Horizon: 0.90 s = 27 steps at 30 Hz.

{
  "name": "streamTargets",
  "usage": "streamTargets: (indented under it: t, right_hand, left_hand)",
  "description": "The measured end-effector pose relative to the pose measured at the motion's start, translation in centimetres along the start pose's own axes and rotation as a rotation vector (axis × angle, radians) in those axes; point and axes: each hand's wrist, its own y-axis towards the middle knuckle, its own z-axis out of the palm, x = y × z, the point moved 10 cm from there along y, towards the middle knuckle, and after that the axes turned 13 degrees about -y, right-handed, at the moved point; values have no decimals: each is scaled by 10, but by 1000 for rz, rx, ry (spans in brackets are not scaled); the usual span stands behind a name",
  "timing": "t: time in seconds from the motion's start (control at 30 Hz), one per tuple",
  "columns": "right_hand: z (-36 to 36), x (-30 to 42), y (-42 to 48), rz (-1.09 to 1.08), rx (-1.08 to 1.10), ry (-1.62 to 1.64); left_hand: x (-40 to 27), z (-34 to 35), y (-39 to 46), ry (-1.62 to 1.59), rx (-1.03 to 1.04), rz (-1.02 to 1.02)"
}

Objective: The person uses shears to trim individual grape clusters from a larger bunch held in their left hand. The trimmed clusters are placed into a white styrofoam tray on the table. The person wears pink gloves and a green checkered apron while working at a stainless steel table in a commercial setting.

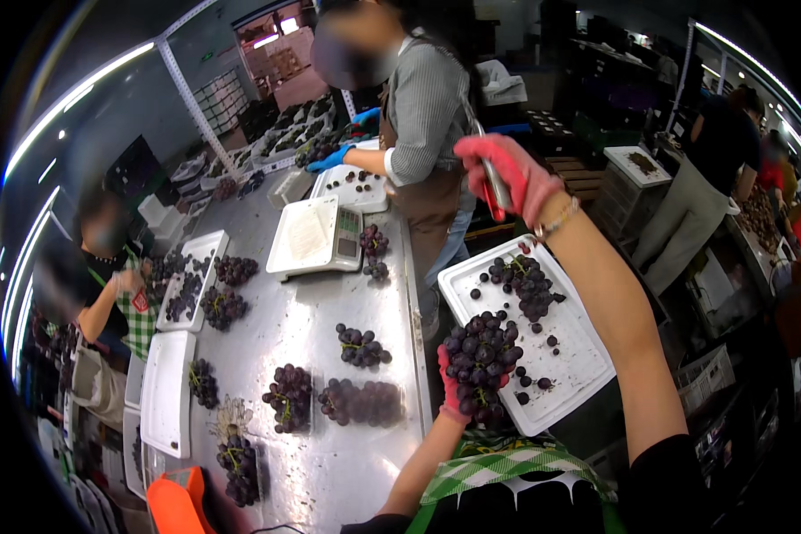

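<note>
My left hand (452, 394), in a pink glove, supports a bunch of dark purple grapes (482, 357) from beneath and beside. The bunch is held over the near left part of a white plastic tray (577, 360). Inside that tray lie another dark bunch (532, 287), several loose grapes and small bits of debris. My right hand (510, 177), also gloved in pink, is raised beyond the tray's far edge. It grips a slim metal hand tool with red on its handle (496, 193), apparently snips; the fingers partly hide it.
A metal table (307, 320) on the left bears grape bunches (360, 344), some in clear packs, and a white weighing scale (314, 237). An orange device (180, 500) stands at its near corner. Co-workers handle grapes beyond (427, 100) and at left (117, 287).
</note>
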Motion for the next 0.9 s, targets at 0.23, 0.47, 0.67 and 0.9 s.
streamTargets:
  t: [0.23,0.47,0.67,0.9]
  right_hand:
    - [-99,-168,-123,310,-256,-395]
    - [-114,-294,-253,561,-434,49]
    - [-84,-219,-286,471,-451,-78]
    - [-64,-166,-280,296,-322,-518]
  left_hand:
    - [2,10,2,-92,-26,1]
    - [-4,15,19,185,15,46]
    - [11,62,51,-171,177,10]
    - [8,56,65,152,32,94]
